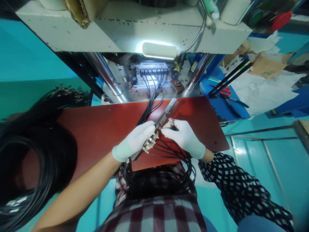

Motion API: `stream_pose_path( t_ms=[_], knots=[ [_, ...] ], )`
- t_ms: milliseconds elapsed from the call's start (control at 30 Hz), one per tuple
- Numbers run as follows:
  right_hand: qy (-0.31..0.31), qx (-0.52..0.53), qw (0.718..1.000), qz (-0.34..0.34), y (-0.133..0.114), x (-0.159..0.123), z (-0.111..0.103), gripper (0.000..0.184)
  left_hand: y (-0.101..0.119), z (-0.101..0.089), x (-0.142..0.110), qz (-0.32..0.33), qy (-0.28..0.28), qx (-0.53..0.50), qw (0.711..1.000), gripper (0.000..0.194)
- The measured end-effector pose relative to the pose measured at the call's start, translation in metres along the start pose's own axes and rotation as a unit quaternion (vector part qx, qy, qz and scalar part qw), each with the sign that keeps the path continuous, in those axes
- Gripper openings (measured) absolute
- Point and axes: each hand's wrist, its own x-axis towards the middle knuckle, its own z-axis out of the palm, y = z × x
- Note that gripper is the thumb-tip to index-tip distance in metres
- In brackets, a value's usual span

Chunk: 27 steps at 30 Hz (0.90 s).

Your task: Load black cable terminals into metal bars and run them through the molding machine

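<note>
My gloved left hand is closed around a long metal bar, which lies tilted above the red-brown board. Along the bar's lower half sit several small metal cable connectors, their black cables running right and down over my lap. My gloved right hand pinches a black cable at its metal connector, close against the bar's middle; more connector ends show above its fingers. Under the lamp, a metal mould block holds another row of cable ends, and those cables trail toward my left hand.
The red-brown board spans the front of the press, between its steel columns. A lit lamp hangs from the machine's beam. Coiled black cables lie left. Pliers and red-handled scissors rest on a blue surface at right.
</note>
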Motion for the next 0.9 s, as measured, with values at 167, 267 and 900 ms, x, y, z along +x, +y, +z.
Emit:
stream_pose_path(
  t_ms=[167, 267, 900],
  knots=[
    [0.01, -0.005, 1.0, 0.005, 0.002, 0.0, 0.003, 0.02, -0.001, 0.003, -0.003, -0.003, 0.01, 0.067, 0.998, 0.034],
    [0.025, -0.03, 0.999, 0.023, 0.006, -0.001, 0.006, 0.019, -0.006, 0.006, -0.005, 0.002, 0.031, 0.177, 0.984, 0.028],
    [-0.018, 0.266, 0.963, 0.033, 0.032, -0.007, -0.029, 0.033, -0.002, 0.0, -0.002, -0.032, 0.033, -0.02, 0.999, 0.035]
  ],
)
